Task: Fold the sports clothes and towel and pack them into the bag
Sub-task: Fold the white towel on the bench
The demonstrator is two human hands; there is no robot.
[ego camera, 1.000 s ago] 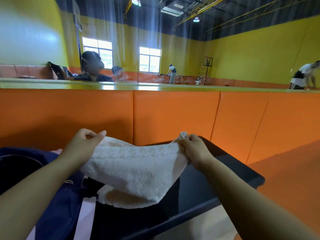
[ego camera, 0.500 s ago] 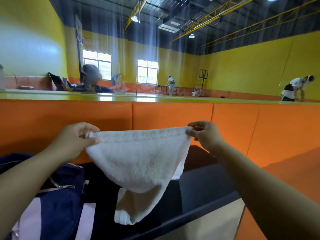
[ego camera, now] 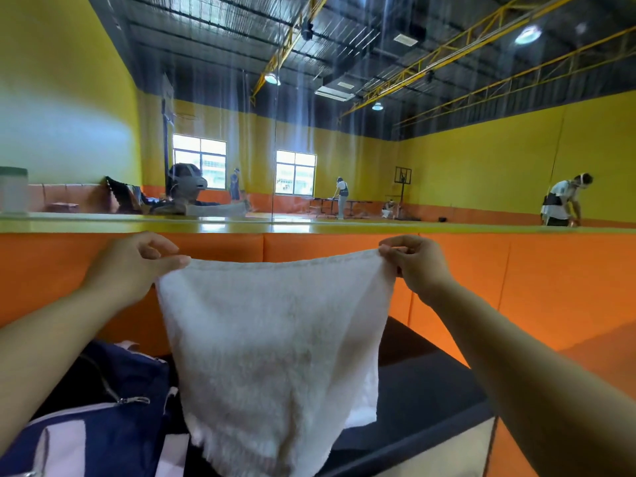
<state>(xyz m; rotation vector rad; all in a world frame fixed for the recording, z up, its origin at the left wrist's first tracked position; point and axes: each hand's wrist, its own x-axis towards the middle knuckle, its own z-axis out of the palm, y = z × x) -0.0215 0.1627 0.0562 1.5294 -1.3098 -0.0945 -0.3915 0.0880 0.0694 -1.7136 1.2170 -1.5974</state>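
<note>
You hold the white towel (ego camera: 272, 342) up in front of you by its top edge, one hand at each upper corner. Your left hand (ego camera: 137, 266) pinches the left corner between thumb and fingers, the remaining fingers curled in. Your right hand (ego camera: 414, 265) pinches the right corner in the same way, fingers bunched over the cloth. The top edge runs nearly level between the two hands with a slight sag toward the left. The towel hangs in the air, narrowing toward its lower end; a second layer shows behind it along the right side, so it appears doubled. Its lower edge hangs in front of the black bench (ego camera: 426, 397), and contact there cannot be confirmed. The navy bag (ego camera: 103, 418) with pale stripes lies on the near left of the bench, a zip pull (ego camera: 134, 401) visible on its top; whether it is open cannot be told. Orange padding (ego camera: 550, 287) lines the wall just beyond the bench. Above it a mirror (ego camera: 447, 166) reflects a yellow-walled hall with several people far off.
</note>
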